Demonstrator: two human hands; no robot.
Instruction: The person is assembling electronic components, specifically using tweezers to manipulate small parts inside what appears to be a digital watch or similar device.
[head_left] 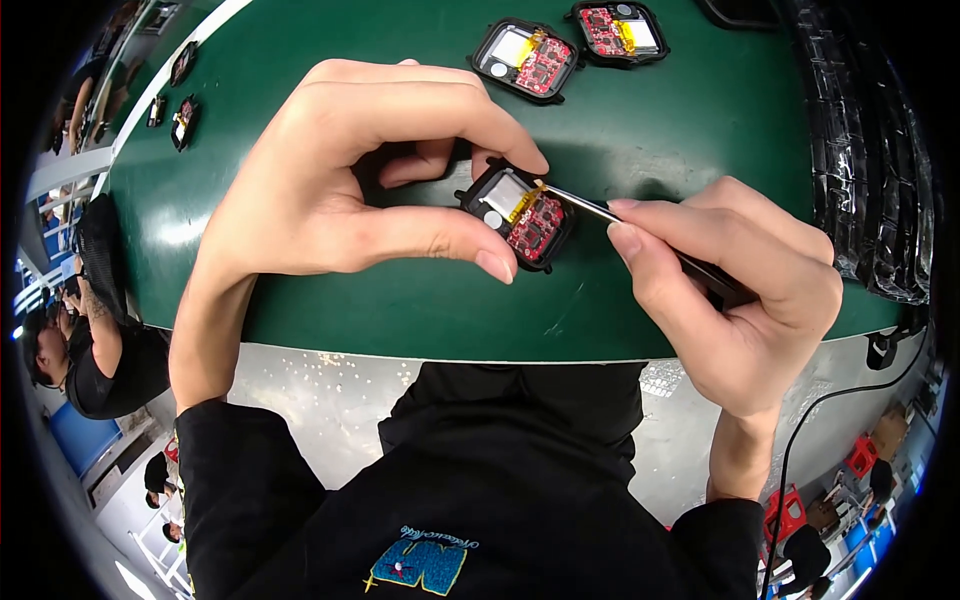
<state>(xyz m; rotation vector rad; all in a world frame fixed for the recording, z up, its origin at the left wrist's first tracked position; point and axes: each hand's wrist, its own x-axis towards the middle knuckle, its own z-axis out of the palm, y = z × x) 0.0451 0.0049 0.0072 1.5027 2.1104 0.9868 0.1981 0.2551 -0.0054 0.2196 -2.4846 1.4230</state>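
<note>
Between the thumb and fingers of my left hand (345,170) is a small black device housing (541,262), held tilted over the green table. Inside it show a red circuit board (537,228), a silvery battery (505,192) and a strip of yellow tape (523,205). My right hand (745,285) is closed around a pair of tweezers (585,205). Their thin metal tip touches, or nearly touches, the upper end of the yellow tape at the housing's edge. Part of the housing is hidden behind my left thumb.
Two similar open housings lie on the green table (400,310) at the far side, one (525,60) left of the other (618,32). Smaller parts (184,122) lie far left. Black wrapped trays (860,150) line the right edge. A person (100,350) sits at the left.
</note>
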